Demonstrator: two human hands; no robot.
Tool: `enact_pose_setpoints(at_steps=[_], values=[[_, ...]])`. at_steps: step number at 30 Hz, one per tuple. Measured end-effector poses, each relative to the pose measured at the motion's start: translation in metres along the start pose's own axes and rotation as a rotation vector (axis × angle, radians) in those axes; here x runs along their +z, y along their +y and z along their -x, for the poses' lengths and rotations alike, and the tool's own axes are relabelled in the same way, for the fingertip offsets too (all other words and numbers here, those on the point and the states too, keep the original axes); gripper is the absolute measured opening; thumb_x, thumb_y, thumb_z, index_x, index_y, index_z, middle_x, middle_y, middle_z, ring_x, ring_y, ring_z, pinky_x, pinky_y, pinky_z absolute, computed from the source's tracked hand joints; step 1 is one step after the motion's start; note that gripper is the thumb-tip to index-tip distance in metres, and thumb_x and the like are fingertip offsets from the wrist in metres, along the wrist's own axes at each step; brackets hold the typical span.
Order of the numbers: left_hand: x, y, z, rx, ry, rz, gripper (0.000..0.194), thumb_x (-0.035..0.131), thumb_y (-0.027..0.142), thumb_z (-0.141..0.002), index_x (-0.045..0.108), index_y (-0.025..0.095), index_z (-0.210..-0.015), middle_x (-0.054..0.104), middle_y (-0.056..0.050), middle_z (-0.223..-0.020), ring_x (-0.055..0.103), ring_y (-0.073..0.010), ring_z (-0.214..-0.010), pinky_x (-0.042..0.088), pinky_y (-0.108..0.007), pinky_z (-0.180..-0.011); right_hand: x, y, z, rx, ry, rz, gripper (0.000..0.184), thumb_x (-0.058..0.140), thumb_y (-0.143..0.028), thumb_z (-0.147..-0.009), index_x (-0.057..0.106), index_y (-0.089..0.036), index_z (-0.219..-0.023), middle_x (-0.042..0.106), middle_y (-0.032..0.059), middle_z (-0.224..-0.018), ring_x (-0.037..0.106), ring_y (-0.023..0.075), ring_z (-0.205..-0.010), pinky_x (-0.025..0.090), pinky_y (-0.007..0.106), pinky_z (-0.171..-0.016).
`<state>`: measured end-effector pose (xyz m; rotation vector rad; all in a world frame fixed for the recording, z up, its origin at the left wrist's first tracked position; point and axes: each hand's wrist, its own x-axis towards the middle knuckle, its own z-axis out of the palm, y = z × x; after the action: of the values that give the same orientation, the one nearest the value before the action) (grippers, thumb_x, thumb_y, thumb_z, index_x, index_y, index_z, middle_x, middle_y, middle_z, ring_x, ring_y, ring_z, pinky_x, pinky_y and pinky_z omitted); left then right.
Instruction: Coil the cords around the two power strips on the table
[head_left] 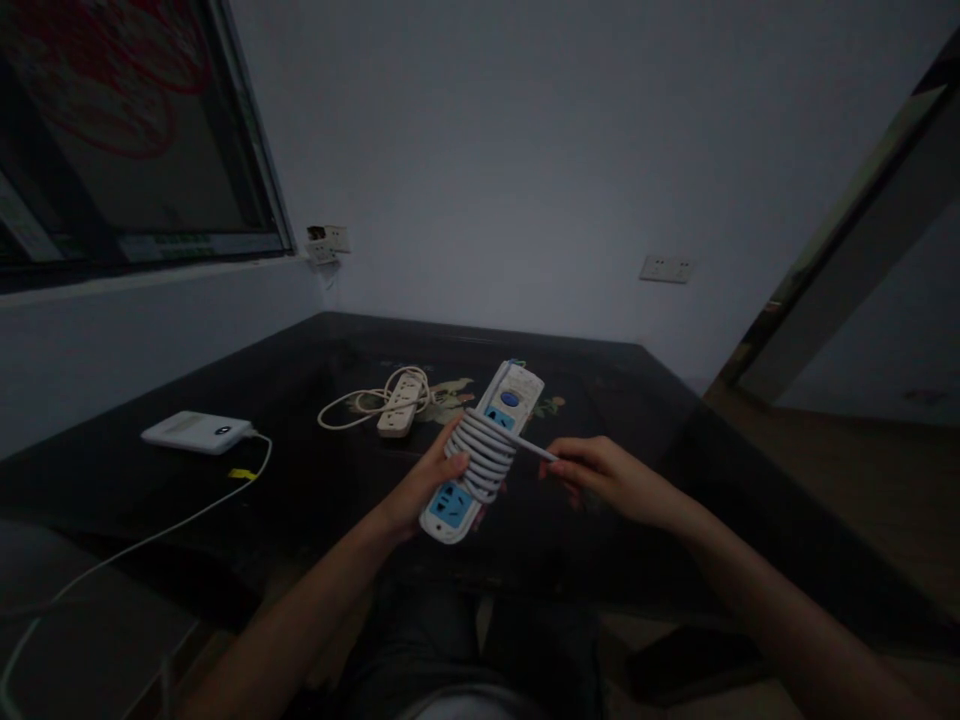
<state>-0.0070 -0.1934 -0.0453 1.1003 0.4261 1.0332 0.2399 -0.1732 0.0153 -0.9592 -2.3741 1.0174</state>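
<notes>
A white power strip (pixel 520 389) with blue socket panels and a blue switch is held tilted above the dark table. Its grey-white cord (pixel 484 455) runs round the middle in several side-by-side turns. My left hand (pixel 431 473) grips the strip from the left, the thumb pressing on the coils. To the right, my right hand (pixel 592 470) pinches the cord where it leaves the upper turns, and that stretch looks taut. The cord's far end and plug cannot be seen.
Behind lies a smaller white power strip (pixel 401 403) with its cable looped around it. A white power bank (pixel 196 431) with a cable sits at the left on the black table (pixel 315 500). Wall sockets (pixel 667 268) are at the back, and a window (pixel 135 130) is at the left.
</notes>
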Motion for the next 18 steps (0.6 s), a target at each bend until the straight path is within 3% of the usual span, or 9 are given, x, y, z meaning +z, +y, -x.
enact_pose_setpoints(at_steps=[3,8,14,18], values=[[-0.004,-0.005,-0.001,-0.025,-0.07,0.068,0.059,0.057,0.049,-0.083,0.037,0.019,-0.129,0.069,-0.011,-0.088,0.065,-0.0181,-0.055,0.052,-0.028,-0.046,0.0,0.015,-0.003,-0.038,-0.023,0.008,0.029,0.046,-0.04,-0.093,0.059,-0.015,-0.083,0.06,0.0021,-0.073,0.058,0.0134,-0.069,0.044,0.024,-0.064],[-0.005,-0.009,0.0,-0.097,-0.122,0.137,0.054,0.058,0.055,-0.079,0.047,0.016,-0.115,0.069,-0.01,-0.087,0.063,-0.0166,-0.053,0.051,-0.027,-0.044,0.001,0.036,-0.006,-0.062,0.022,0.117,0.027,0.047,-0.035,-0.093,0.062,-0.015,-0.083,0.063,0.0036,-0.076,0.059,0.0149,-0.071,0.045,0.026,-0.065],[-0.001,-0.011,0.003,-0.254,-0.135,0.136,0.065,0.06,0.064,-0.068,0.051,0.014,-0.109,0.066,-0.009,-0.082,0.056,-0.0139,-0.048,0.045,-0.025,-0.04,0.009,0.041,-0.006,-0.195,0.163,0.313,0.021,0.052,-0.03,-0.091,0.068,-0.016,-0.088,0.063,0.0091,-0.095,0.059,0.0185,-0.091,0.047,0.032,-0.081],[-0.002,-0.016,0.008,-0.346,-0.259,0.175,0.074,0.057,0.067,-0.068,0.049,0.011,-0.116,0.065,-0.01,-0.083,0.055,-0.0136,-0.047,0.044,-0.026,-0.042,0.018,0.047,-0.008,-0.158,0.211,0.421,0.017,0.053,-0.018,-0.088,0.07,-0.018,-0.092,0.065,0.01,-0.1,0.06,0.0206,-0.098,0.047,0.034,-0.084]])
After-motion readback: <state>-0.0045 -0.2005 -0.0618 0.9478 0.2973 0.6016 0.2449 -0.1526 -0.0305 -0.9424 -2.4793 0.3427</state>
